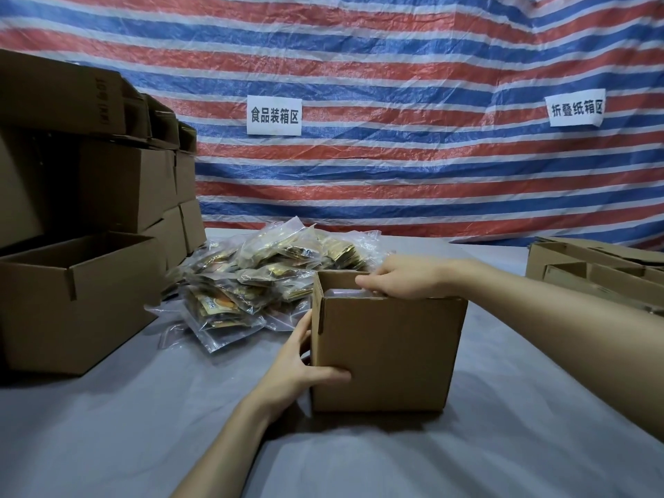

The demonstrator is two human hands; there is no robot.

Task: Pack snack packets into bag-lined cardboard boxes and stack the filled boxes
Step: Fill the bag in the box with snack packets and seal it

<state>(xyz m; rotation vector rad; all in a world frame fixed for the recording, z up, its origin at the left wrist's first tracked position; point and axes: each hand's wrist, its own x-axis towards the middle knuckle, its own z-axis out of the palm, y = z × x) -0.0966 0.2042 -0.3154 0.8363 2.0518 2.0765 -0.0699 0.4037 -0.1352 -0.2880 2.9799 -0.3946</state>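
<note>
Gripping the cardboard box [388, 354] at its near left corner on the table [143, 425], the left hand [298, 368] lays its thumb across the front. The right hand [399, 278] reaches over the open top and pinches the far rim. Snack packets [258, 278] are piled just behind.

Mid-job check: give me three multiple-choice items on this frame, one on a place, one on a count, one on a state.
1. The packet pile lies: A) behind the small box, to its left B) inside it C) on the floor.
2. Paper signs on the tarp: A) one B) two C) four.
3. The left hand: A) hangs idle B) holds a packet C) grips the small box.
Key: 1A, it rests on the table beyond the box; 2B, two white sheets show; 3C, thumb on its front, fingers round its corner.
</note>
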